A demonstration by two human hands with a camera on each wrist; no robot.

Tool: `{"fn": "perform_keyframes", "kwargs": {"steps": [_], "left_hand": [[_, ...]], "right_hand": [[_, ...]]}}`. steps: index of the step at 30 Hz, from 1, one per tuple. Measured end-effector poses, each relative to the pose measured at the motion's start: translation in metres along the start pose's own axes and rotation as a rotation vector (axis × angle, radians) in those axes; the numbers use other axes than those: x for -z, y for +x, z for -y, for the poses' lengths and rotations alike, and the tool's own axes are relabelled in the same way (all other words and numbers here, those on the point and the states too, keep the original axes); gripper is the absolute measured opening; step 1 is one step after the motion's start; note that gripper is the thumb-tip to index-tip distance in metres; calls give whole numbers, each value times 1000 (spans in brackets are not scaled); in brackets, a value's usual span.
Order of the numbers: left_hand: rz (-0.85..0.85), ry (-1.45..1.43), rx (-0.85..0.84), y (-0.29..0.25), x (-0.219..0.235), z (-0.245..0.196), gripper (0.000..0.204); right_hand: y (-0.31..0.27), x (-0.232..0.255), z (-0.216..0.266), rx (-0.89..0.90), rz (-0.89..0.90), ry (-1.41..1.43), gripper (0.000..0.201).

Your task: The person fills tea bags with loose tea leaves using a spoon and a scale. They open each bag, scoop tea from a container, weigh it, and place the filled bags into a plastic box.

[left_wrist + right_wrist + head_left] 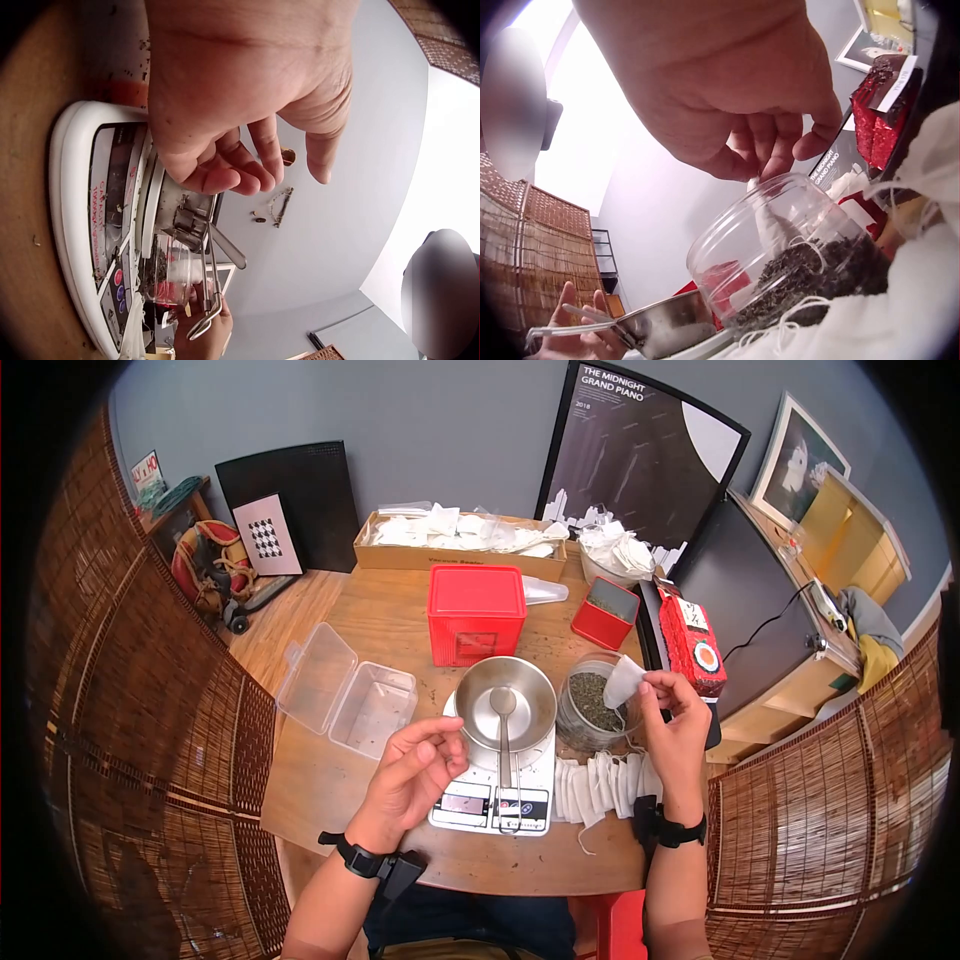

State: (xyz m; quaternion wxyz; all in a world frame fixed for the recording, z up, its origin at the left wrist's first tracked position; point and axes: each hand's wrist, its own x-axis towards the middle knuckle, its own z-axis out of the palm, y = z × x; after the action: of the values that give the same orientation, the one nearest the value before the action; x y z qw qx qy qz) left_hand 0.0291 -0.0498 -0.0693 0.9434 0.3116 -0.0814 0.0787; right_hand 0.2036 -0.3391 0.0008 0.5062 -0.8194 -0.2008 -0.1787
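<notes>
**White pouch [624, 682] pinched in right hand [682, 722], held over jar [590, 740]**

Pouch was held at the right side of the jar's mouth, between thumb and fingers of the right hand; whether it dipped below the rim could not be told. Jar was part-filled with dried leaves [592, 698].

Left hand [410, 772] was held palm up, just left of the steel pan [476, 705], its fingers loosely curled and apart from the thumb. Pan was set on the white scale [442, 819]; a spoon [503, 728] was laid in it, handle over the near rim.

A row of pouches [600, 788] was lined up on the worktop [320, 790], right of the scale and in front of the jar. A red canister [477, 595] was placed behind the pan, an open red tin [602, 628] behind the jar. A clear plastic box [375, 710] was left lid-open, left of the pan. More white pouches were piled in the cardboard box [450, 562] at the back.
</notes>
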Motion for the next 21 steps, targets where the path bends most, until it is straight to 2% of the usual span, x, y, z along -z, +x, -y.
{"fn": "perform_keyframes", "kwargs": {"steps": [5,8,11,13,14,15,17,18,21], "left_hand": [[3,-8,4,0,0,0,50],[-3,-8,5,0,1,0,49],[-1,-6,4,0,0,0,49],[-1,-4,3,0,1,0,49],[-1,-2,2,0,1,0,49],[-2,-3,2,0,1,0,49],[-2,-5,3,0,1,0,49],[0,-4,4,1,1,0,49],[-5,1,4,-1,2,1,49]], "right_hand": [[-1,-1,11,44,1,-65,11],[-1,-1,15,52,-69,13,10],[-1,3,3,54,34,-123,11],[-1,-3,2,90,-133,17,10],[-1,-5,6,99,-159,39,8],[-1,-5,7,99,-159,39,8],[-2,-6,7,87,-46,10,7],[-3,-10,6,117,-158,34,7],[2,0,18,131,-64,-58,8]]}}
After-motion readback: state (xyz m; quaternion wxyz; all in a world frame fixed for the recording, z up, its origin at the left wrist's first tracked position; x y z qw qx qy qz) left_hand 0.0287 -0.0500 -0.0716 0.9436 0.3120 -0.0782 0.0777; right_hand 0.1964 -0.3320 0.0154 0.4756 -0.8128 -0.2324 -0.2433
